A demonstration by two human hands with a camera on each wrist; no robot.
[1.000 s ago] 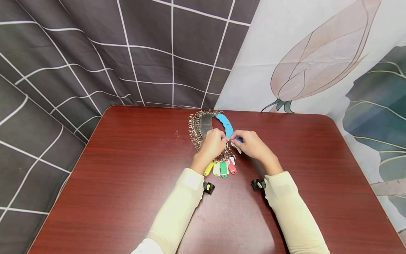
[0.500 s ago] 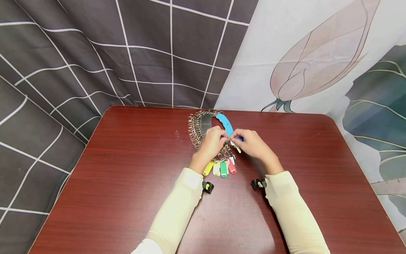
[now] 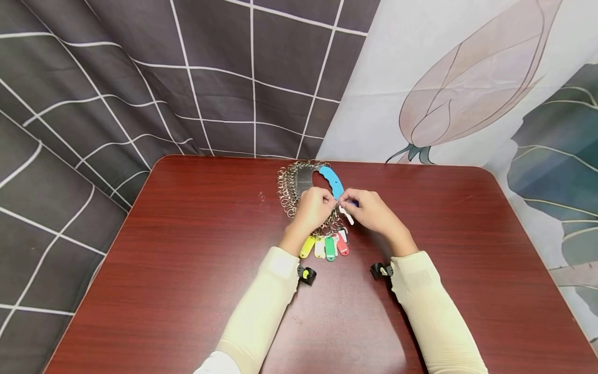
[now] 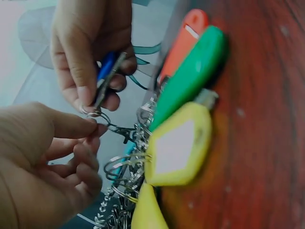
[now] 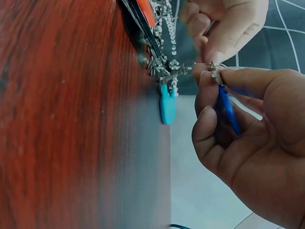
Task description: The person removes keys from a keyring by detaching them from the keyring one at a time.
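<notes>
My left hand (image 3: 314, 208) pinches a small split ring (image 4: 101, 114) between thumb and index finger. The ring joins a metal clasp (image 4: 125, 132) on the bunch. Facing it, my right hand (image 3: 371, 210) pinches a key (image 4: 111, 78) and its blue key tag (image 5: 228, 110) right at the ring, the fingertips of both hands almost meeting. Below the hands lie a yellow tag (image 3: 307, 246), a yellow tag with white label (image 3: 320, 248), a green tag (image 3: 330, 249) and a red tag (image 3: 343, 245). The left hand partly covers the bunch.
Behind the hands lies a grey curved plate (image 3: 303, 181) with a blue grip (image 3: 331, 181), edged by many metal rings (image 3: 285, 189). It sits near the back edge of the red-brown table (image 3: 196, 234), where a dark checked curtain (image 3: 219, 93) hangs.
Both hands stay nearly in place. Only the fingertips at the ring shift slightly, and the tags below move by a hair.
</notes>
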